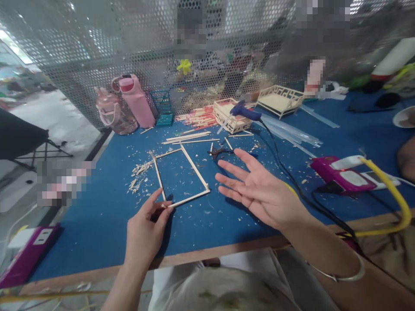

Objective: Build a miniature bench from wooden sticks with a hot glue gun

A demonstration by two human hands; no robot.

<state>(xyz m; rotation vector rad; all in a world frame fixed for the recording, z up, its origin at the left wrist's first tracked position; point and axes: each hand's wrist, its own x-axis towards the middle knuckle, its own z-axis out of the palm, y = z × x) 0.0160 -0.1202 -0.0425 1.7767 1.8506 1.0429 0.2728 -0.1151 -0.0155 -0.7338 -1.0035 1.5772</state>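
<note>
Table (97, 224): blue-covered, wood-edged along the near side, backed by a perforated metal screen (97, 52).

Stick frame (194, 166): a thin rectangle of wooden sticks, laid flat on the table left of centre. Its far corner looks open or loosely joined.

Right hand (256, 185): spread wide, palm up, nothing held; it is raised over the table just right of the frame.

Left hand (145, 229): closed in a narrow pinch, thumb and forefinger on the frame's near corner.

Smaller items noted:
- pink bottle (136, 101) by the screen
- magenta power strip (340, 175) to the right
- blue glue gun (244, 112) resting on a small wooden model (227, 121)
- black cord (292, 181) trailing toward the near edge
- loose sticks (188, 138) beyond the frame
- cutters (220, 152)
- shavings (139, 172)

Risks, as judged:
- The frame is held at one corner only, so any lift or twist there could rack it and split a joint.
- The cord could be snagged by a sweep of the right hand, and the gun dragged off its perch onto the work.
- Shavings could be trapped under the sticks, so the frame may not be seated flat.

Edges and room:
- Open cloth is left between the frame and the near edge, with more to its left.
- The right is crowded by cord and power strip.
- The far side is filled with sticks and models.
</note>
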